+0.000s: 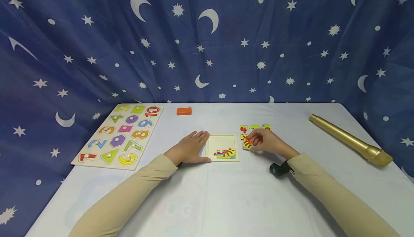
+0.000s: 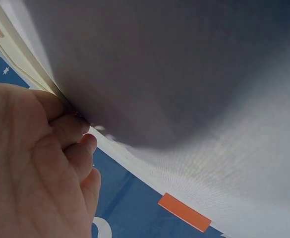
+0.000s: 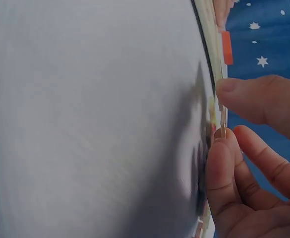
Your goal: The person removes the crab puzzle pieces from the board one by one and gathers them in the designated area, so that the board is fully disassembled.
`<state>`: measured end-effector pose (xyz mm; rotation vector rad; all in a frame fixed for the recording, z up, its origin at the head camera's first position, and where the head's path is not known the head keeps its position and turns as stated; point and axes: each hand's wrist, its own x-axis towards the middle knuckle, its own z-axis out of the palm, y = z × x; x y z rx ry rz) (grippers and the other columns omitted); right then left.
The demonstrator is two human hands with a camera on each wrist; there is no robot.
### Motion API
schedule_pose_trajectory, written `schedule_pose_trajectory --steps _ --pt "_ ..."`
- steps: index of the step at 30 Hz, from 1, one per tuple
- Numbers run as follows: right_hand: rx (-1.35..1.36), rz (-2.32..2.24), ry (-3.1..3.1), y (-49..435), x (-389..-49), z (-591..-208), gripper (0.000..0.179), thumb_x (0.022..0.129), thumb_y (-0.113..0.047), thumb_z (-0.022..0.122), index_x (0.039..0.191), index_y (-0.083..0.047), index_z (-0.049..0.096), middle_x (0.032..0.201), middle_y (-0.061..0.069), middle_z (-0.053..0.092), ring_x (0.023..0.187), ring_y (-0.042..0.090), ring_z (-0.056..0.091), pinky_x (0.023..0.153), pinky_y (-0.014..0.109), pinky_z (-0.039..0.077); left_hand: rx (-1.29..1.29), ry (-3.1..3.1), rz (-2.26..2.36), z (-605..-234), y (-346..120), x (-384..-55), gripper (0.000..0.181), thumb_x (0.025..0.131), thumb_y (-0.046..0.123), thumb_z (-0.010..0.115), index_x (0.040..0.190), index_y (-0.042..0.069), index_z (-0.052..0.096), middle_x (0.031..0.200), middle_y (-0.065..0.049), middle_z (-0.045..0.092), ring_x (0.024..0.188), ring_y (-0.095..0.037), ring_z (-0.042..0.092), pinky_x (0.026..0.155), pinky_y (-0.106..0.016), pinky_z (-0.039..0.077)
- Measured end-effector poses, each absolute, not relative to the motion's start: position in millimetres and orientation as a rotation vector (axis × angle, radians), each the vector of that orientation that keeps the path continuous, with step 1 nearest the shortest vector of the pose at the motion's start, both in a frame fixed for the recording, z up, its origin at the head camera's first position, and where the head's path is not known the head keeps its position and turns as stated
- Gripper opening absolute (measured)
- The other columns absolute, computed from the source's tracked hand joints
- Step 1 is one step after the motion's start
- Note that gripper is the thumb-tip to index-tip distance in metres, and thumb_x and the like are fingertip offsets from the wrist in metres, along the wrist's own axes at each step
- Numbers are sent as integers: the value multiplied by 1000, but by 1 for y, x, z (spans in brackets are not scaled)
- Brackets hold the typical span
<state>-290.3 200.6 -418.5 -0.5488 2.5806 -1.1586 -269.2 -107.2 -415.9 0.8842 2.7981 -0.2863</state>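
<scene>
In the head view, a square wooden puzzle tray [image 1: 221, 142] lies mid-table, with colorful jigsaw pieces [image 1: 229, 153] in its lower right part. My left hand [image 1: 190, 148] rests palm down at the tray's left side, fingers extended and touching its edge. Right of the tray lies a group of yellow and red jigsaw pieces [image 1: 244, 136], partly covered by my right hand [image 1: 266, 142]. Seen edge-on in the right wrist view, a thin jigsaw piece [image 3: 223, 119] is pinched between thumb and fingers; its printed face is hidden there.
A wooden number-and-shape board [image 1: 118, 136] with knobs occupies the table's left side. Toward the back lies an orange block [image 1: 184, 111]. A long gold tube with a flared end [image 1: 347, 138] lies at the right. Behind the white table [image 1: 226, 197] hangs a blue star-and-moon cloth [image 1: 233, 75].
</scene>
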Motion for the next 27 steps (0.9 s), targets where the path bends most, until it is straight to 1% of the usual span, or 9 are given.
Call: schedule_pose_trajectory --steps 7,15,24,27 --pt "-581 -1130 2599 196 -290 -423 31 71 0 78 97 1 60 91 12 62 78 16 55 62 17 49 897 2798 -289 -415 -107 -270 96 85 71 42 150 5 18 157 -8 22 146 -21 21 121 -36 17" --pt "-557 -1075 2647 194 -287 -419 33 69 -1 80 96 -1 61 93 10 64 77 15 55 62 18 49 895 2791 -300 -414 -107 -270 96 85 72 41 150 5 18 157 -8 21 146 -21 20 121 -36 16" --pt "-588 -1073 2651 192 -291 -423 31 69 1 79 95 -1 61 89 9 63 76 14 54 62 18 49 894 2793 -281 -415 -108 -270 97 84 72 42 150 6 18 157 -8 21 146 -21 20 121 -37 17" --pt "-572 -1074 2645 192 -291 -424 32 69 1 79 95 -1 61 89 9 62 76 15 54 62 18 49 892 2789 -300 -415 -107 -270 97 84 73 41 151 6 16 158 -8 20 146 -21 19 121 -36 16"
